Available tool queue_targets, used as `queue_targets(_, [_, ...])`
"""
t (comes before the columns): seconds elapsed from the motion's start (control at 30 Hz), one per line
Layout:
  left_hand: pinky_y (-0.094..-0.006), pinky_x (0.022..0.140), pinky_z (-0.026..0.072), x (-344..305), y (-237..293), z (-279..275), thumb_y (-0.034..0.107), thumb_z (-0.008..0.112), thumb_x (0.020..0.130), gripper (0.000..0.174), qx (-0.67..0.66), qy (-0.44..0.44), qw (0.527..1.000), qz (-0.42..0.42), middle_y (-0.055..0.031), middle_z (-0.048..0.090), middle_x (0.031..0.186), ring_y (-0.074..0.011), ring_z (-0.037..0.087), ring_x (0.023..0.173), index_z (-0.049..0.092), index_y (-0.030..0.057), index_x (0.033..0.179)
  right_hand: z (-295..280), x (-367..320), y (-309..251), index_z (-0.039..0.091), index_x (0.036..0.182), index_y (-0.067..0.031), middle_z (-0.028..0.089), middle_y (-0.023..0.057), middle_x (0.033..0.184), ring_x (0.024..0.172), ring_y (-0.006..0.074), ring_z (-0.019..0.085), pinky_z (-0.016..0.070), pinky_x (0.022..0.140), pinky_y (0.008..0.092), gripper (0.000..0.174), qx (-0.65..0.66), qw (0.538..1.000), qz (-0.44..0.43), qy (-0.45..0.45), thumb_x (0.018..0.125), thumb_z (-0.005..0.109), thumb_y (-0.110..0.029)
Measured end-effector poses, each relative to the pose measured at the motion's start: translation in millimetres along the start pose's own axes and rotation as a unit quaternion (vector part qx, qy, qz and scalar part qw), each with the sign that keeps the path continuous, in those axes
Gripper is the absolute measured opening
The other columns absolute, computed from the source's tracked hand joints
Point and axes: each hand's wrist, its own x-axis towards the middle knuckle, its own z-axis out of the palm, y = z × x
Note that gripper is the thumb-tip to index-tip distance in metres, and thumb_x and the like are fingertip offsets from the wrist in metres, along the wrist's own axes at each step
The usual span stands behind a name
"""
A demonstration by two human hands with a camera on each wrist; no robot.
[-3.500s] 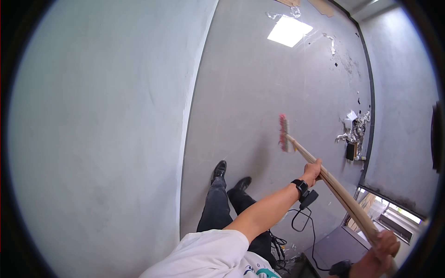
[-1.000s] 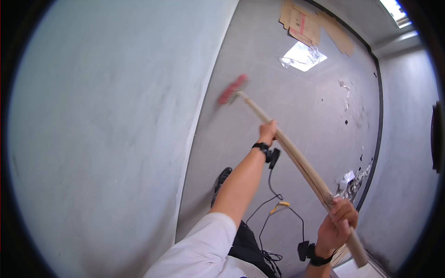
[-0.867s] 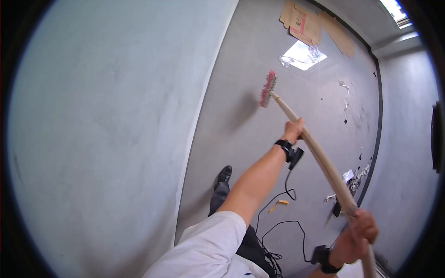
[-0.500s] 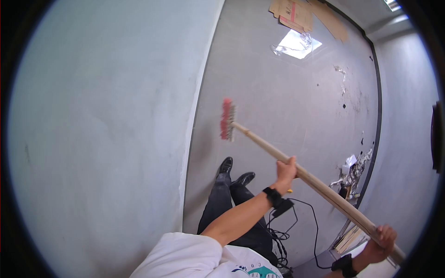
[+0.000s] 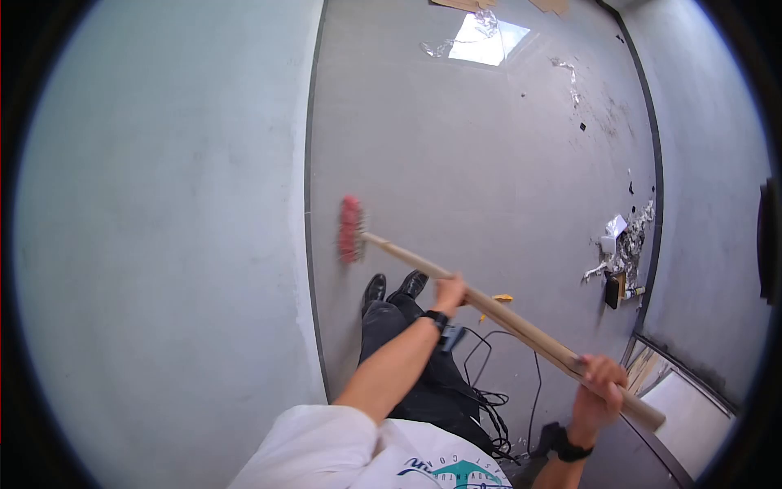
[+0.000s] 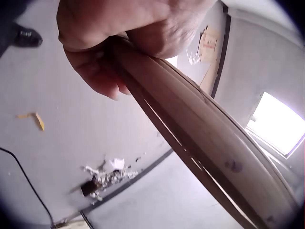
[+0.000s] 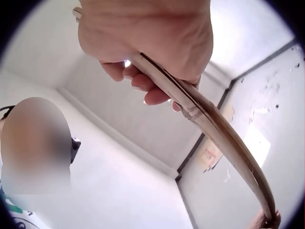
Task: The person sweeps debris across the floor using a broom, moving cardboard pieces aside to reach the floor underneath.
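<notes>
A broom with red bristles (image 5: 350, 228) and a long bamboo handle (image 5: 521, 330) slants across the head view, its bristles near the left wall, ahead of the shoes. My left hand (image 5: 450, 295) grips the handle partway along, fingers wrapped round it. Farther up, close to the handle's free end, my right hand (image 5: 601, 387) holds it. In the left wrist view the left hand (image 6: 119, 28) curls round the handle (image 6: 190, 124), which has a lengthwise split. The right wrist view has the right hand (image 7: 147, 38) wrapped over the cracked handle (image 7: 214, 121).
A debris heap (image 5: 626, 244) with foil and a dark box (image 5: 612, 290) lies along the right wall. A yellow piece (image 5: 494, 306) and black cables (image 5: 489, 399) are on the floor near the legs. Cardboard (image 5: 464, 4) lies at the far end.
The broom's bristles have swung back and forth over the floor and now sit farther left, near the wall. Both hands stay on the handle. The head view has shifted too.
</notes>
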Motion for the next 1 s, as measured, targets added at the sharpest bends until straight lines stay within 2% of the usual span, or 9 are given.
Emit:
queue_targets(0.13, [-0.0396,0.063,0.0559,-10.0,-58.1,151.8,0.038,0.057,0.078,0.066,0.054,-0.114,0.989,-0.075,-0.0303,0.055,0.101,-0.0353,0.063,0.083,0.035,-0.0172,0.108,-50.7,-23.0,-59.2,0.041,0.066,-0.0077,0.039,0.0039,0.060,0.066,0.0201,0.045,0.0409,0.086,0.0444,0.020,-0.074,0.991,-0.074,0.081,0.076,0.050,-0.022])
queue_targets(0.2, [-0.0401,0.060,0.0552,-47.1,-43.7,196.6,0.035,0.057,0.078,0.056,0.047,-0.127,0.987,-0.082,-0.0254,0.059,0.091,-0.0315,0.064,0.078,0.045,-0.0143,0.100,-58.4,-23.4,-93.4,0.031,0.067,-0.0138,0.031,0.0014,0.065,0.069,0.0153,0.036,0.0312,0.084,0.0371,0.021,-0.101,0.985,-0.074,0.122,0.078,0.047,-0.024])
queue_targets(0.37, [-0.0366,0.053,0.0546,-123.5,33.8,217.4,0.031,0.057,0.077,0.041,-0.028,-0.224,0.970,-0.095,-0.0182,0.060,0.081,-0.0250,0.063,0.066,0.053,-0.0096,0.084,-62.4,-21.6,-148.7,0.040,0.072,-0.0099,0.038,0.0048,0.068,0.073,0.0200,0.039,0.0323,0.079,0.0378,0.020,-0.109,0.984,-0.142,0.020,0.082,0.049,-0.025])
queue_targets(0.43, [-0.0351,0.050,0.0541,-129.1,45.3,213.8,0.029,0.057,0.077,0.037,-0.051,-0.214,0.970,-0.101,-0.0163,0.060,0.079,-0.0227,0.063,0.063,0.054,-0.0077,0.079,-62.0,-21.7,-154.8,0.050,0.076,-0.0057,0.045,0.0083,0.069,0.071,0.0244,0.044,0.0363,0.074,0.0404,0.022,-0.067,0.978,-0.196,0.021,0.085,0.052,-0.026])
queue_targets(0.5, [-0.0334,0.046,0.0526,-136.2,68.7,202.7,0.026,0.056,0.078,0.031,-0.102,-0.197,0.974,-0.051,-0.0154,0.060,0.079,-0.0198,0.061,0.062,0.053,-0.0046,0.075,-82.4,-11.9,-172.6,0.032,0.069,-0.0138,0.032,0.0017,0.069,0.081,0.0164,0.033,0.0275,0.085,0.0350,0.020,-0.043,0.985,-0.162,0.048,0.079,0.047,-0.021])
queue_targets(0.57, [-0.0337,0.044,0.0515,-121.6,93.9,166.2,0.024,0.058,0.078,0.031,-0.105,-0.131,0.986,-0.010,-0.0132,0.058,0.077,-0.0185,0.059,0.059,0.049,-0.0057,0.081,-84.0,2.5,-155.5,0.034,0.070,-0.0122,0.033,0.0025,0.070,0.086,0.0180,0.033,0.0279,0.089,0.0363,0.017,0.030,0.992,-0.125,0.019,0.080,0.046,-0.019])
queue_targets(0.67, [-0.0338,0.047,0.0518,-64.1,123.2,90.1,0.023,0.058,0.079,0.035,-0.100,-0.056,0.993,0.017,-0.0118,0.055,0.078,-0.0175,0.057,0.062,0.045,-0.0059,0.093,-68.1,28.3,-85.8,0.042,0.069,-0.0078,0.043,0.0050,0.064,0.071,0.0216,0.048,0.0397,0.090,0.0475,0.018,0.039,0.986,-0.120,0.109,0.078,0.048,-0.022])
queue_targets(0.87, [-0.0346,0.051,0.0513,55.4,205.8,-46.8,0.030,0.053,0.082,0.034,0.006,0.040,0.999,0.002,-0.0095,0.055,0.076,-0.0203,0.060,0.062,0.048,-0.0026,0.092,49.5,86.1,48.0,0.051,0.081,-0.0042,0.055,0.0108,0.078,0.086,0.0267,0.054,0.0377,0.093,0.0517,0.017,0.122,0.990,-0.020,0.063,0.081,0.045,-0.020])
queue_targets(1.0, [-0.0376,0.054,0.0521,98.4,190.1,-6.3,0.028,0.051,0.084,0.030,-0.017,-0.051,0.997,-0.046,-0.0087,0.054,0.074,-0.0217,0.059,0.061,0.047,-0.0015,0.090,67.4,109.3,33.9,0.051,0.078,-0.0041,0.053,0.0107,0.072,0.082,0.0272,0.054,0.0363,0.093,0.0535,0.016,0.041,0.992,-0.032,0.111,0.080,0.045,-0.019])
